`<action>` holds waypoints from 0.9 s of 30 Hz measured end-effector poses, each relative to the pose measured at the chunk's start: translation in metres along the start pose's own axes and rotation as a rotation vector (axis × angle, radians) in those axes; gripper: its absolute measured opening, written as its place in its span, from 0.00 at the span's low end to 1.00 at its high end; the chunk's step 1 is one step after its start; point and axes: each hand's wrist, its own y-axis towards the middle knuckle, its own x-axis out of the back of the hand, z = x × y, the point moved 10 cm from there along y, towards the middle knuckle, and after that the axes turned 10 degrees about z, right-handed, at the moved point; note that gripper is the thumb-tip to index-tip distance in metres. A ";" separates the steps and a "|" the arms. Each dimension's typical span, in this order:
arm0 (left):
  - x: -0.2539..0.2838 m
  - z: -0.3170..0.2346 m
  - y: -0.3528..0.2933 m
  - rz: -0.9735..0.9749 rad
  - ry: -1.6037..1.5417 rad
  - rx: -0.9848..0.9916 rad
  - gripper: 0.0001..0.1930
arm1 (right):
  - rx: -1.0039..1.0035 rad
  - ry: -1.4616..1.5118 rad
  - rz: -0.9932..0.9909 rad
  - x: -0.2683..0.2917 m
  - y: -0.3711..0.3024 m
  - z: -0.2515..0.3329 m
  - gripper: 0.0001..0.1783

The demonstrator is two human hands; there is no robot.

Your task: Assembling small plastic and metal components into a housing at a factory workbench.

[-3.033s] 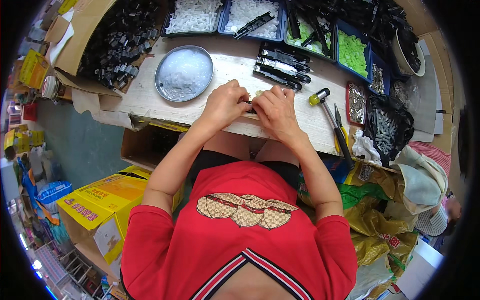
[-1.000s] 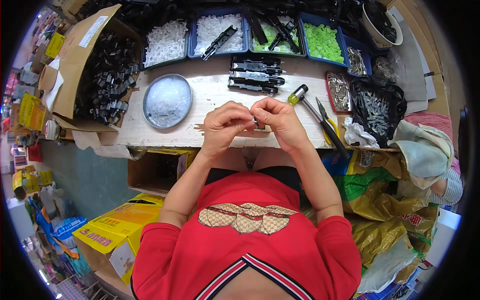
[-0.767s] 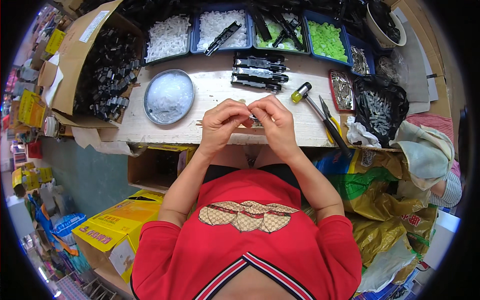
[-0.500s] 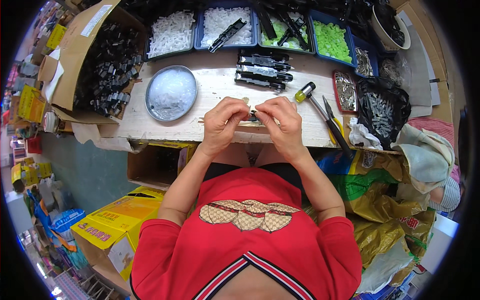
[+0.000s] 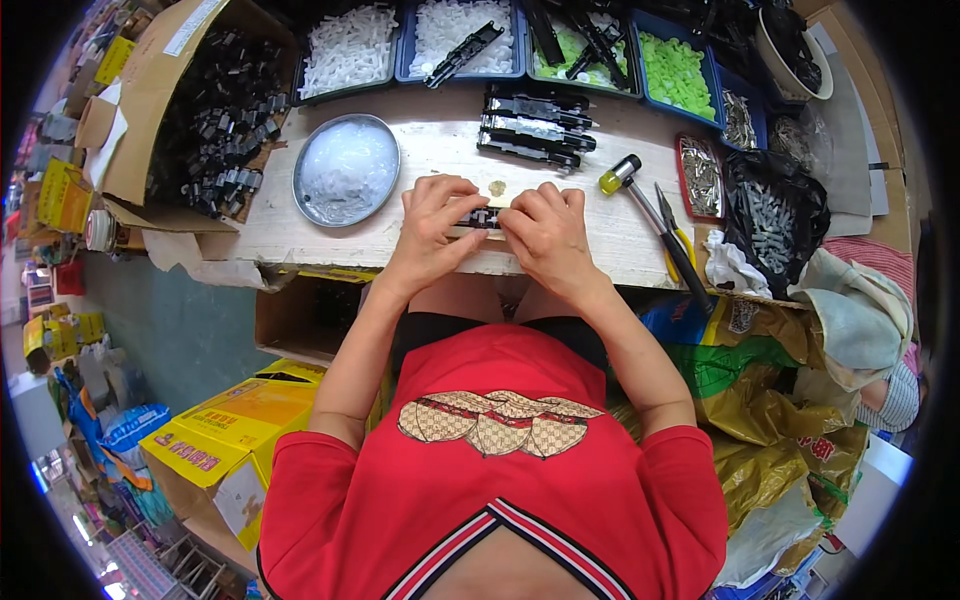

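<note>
At the near edge of the white workbench (image 5: 262,232), my left hand (image 5: 436,228) and my right hand (image 5: 546,234) meet around a small black part (image 5: 482,217) with light spots. My left hand's thumb and fingers grip its left end. The fingers of my right hand are pressed together at its right end. My hands hide much of the part. Just beyond my hands, several long black assemblies with silvery middles (image 5: 537,128) lie side by side. A round metal dish (image 5: 346,170) of clear, whitish gel-like material sits to the left.
Right of my hands lie a hammer (image 5: 640,205) with a yellow-green head and yellow-handled pliers (image 5: 680,240). A red tray (image 5: 700,177) of metal pins and a black bag (image 5: 768,220) of grey pieces stand beyond. Bins of white pieces (image 5: 350,50) and green pieces (image 5: 677,78) line the back.
My hands have turned flatter and spread slightly apart, showing more of the black part between them. The whole view has shifted a little.
</note>
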 end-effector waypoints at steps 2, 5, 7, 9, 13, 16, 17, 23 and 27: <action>-0.003 0.002 -0.003 0.019 0.011 0.012 0.16 | 0.008 -0.021 0.047 -0.004 0.004 0.003 0.03; -0.004 0.005 -0.001 0.017 0.032 0.020 0.16 | 0.022 -0.030 0.110 -0.006 0.007 0.004 0.05; -0.007 0.006 0.001 0.050 0.037 0.022 0.15 | -0.001 0.061 0.058 -0.002 0.005 -0.001 0.06; -0.008 0.007 0.004 0.063 0.037 0.028 0.14 | 0.006 0.065 0.077 -0.004 0.003 0.001 0.07; -0.011 0.006 0.007 0.105 0.065 0.044 0.11 | 0.011 0.076 0.135 -0.008 0.001 0.001 0.14; -0.015 -0.004 0.018 0.184 0.139 0.013 0.10 | -0.015 0.094 0.126 -0.001 -0.003 -0.006 0.13; -0.013 -0.009 0.024 0.190 0.140 0.000 0.10 | -0.025 0.088 0.117 0.002 -0.005 -0.011 0.13; -0.036 -0.037 0.080 0.579 0.452 -0.070 0.08 | -0.126 0.121 -0.043 0.047 -0.019 -0.060 0.08; -0.062 -0.081 0.180 0.348 0.361 -0.271 0.05 | -0.212 0.057 -0.094 0.077 -0.042 -0.102 0.06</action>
